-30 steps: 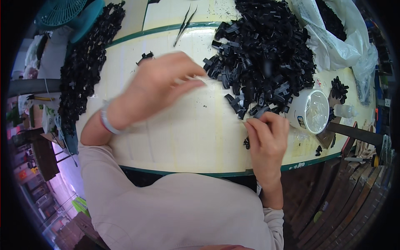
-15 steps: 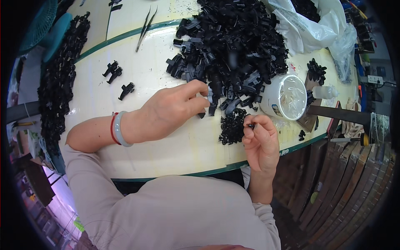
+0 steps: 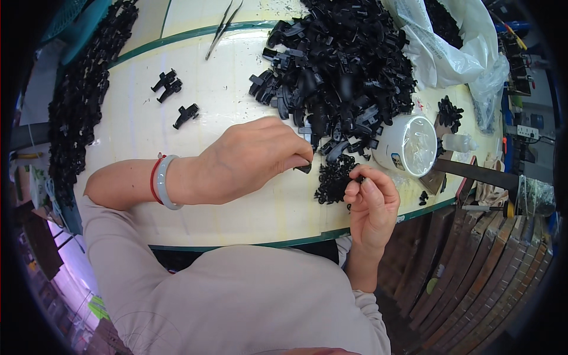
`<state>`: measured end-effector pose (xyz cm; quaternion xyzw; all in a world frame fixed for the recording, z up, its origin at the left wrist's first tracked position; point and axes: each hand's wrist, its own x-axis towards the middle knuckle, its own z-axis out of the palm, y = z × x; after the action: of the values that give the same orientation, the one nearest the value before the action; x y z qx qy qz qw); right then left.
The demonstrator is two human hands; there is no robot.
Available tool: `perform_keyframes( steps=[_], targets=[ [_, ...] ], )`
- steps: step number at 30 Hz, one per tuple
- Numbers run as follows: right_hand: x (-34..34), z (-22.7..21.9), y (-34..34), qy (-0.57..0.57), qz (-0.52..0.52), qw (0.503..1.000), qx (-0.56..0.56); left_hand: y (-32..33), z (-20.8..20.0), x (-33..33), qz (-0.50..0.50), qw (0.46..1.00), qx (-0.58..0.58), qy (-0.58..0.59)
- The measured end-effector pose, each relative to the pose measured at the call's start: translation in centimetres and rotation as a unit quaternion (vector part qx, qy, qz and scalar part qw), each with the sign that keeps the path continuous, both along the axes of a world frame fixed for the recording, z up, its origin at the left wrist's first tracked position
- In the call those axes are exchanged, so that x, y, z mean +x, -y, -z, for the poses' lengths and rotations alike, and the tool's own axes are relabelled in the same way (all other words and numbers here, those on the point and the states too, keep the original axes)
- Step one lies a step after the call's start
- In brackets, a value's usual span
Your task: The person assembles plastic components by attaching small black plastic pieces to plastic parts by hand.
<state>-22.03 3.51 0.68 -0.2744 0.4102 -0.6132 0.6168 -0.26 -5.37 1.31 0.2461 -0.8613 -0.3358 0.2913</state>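
My left hand (image 3: pixel 251 155), with a pale bangle and a red cord at its wrist, is closed on a black plastic part (image 3: pixel 303 168), mostly hidden by the fingers. It hovers at the near edge of a large heap of black plastic parts (image 3: pixel 349 65). My right hand (image 3: pixel 375 210) pinches a small black piece (image 3: pixel 359 178) between thumb and fingers, beside a low pile of small black pieces (image 3: pixel 333 182). Two joined-looking black clips (image 3: pixel 167 86) and a single black clip (image 3: pixel 187 116) lie apart on the table to the left.
Tweezers (image 3: pixel 223 29) lie at the far side of the table (image 3: pixel 136 136). A long bank of black parts (image 3: pixel 74 112) lines the left edge. Right of the heap stand a white tub (image 3: pixel 390 145), a small bottle (image 3: pixel 458 142) and a white plastic bag (image 3: pixel 438 56).
My left hand has moved slightly right, bringing its black part away from the heap's edge toward my right hand. Its fingers have closed together more. My right hand keeps its pinch.
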Motion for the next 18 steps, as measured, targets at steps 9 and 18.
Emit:
perform_keyframes(
  steps=[9, 18],
  targets=[
    [-0.3, 0.2, -0.4, 0.006, 0.008, 1.000, -0.028, -0.8, -0.2, -0.3, 0.014, 0.897, 0.440, -0.046],
    [-0.8, -2.2, -0.2, -0.240, 0.077, 0.963, -0.092, -0.3, -0.4, 0.0, 0.060, 0.870, 0.486, -0.054]
  ],
)
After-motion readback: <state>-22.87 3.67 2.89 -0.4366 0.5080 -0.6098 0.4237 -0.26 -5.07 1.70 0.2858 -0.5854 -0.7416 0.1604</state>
